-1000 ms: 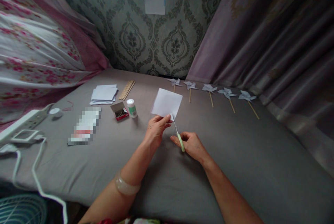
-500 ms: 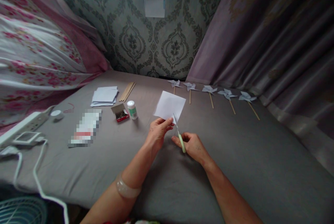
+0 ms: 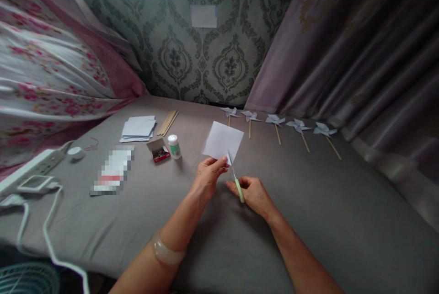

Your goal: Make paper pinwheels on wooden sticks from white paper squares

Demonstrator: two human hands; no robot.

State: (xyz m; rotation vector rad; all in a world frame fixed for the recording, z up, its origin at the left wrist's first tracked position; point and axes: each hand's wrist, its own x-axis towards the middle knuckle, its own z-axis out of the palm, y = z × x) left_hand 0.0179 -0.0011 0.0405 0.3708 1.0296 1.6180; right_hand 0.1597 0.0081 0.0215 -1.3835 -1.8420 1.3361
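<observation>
White paper square (image 3: 222, 141), centre of frame, pinched at its lower corner by my left hand (image 3: 206, 176). Green-handled scissors (image 3: 235, 178) gripped in my closed right hand (image 3: 253, 192), blades meeting the paper's lower edge. Grey sheet (image 3: 308, 202) beneath. Five paper pinwheels (image 3: 274, 120) in a row, upper right; small glue bottle (image 3: 174, 146) centre left.

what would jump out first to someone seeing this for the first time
At centre, the left hand holds up a white paper square by its near edge while the right hand works green-handled scissors into it. Behind, five paper pinwheels on sticks lie in a row on the grey sheet.
</observation>
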